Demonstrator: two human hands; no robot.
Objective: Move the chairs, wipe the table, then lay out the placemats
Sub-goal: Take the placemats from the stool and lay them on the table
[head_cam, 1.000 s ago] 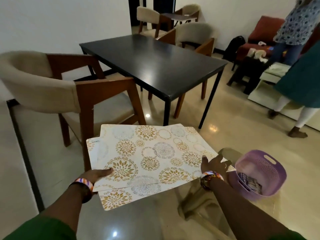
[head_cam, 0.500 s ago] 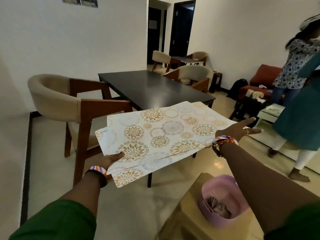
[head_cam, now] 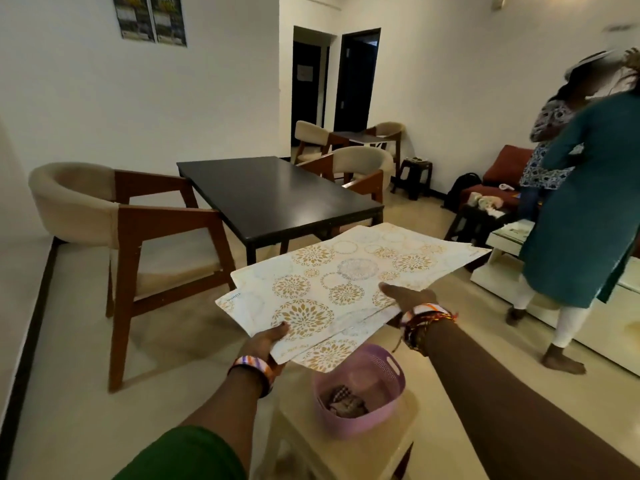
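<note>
Four chairs (head_cam: 114,220), two tables (head_cam: 273,199), one basket (head_cam: 363,393), two bystanders (head_cam: 585,209).

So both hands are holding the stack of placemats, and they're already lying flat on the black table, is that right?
Not quite. Both the left hand and the right hand do hold the placemats, but the head view shows the stack carried in the air, short of the black table, whose top shows nothing lying on it.
</note>
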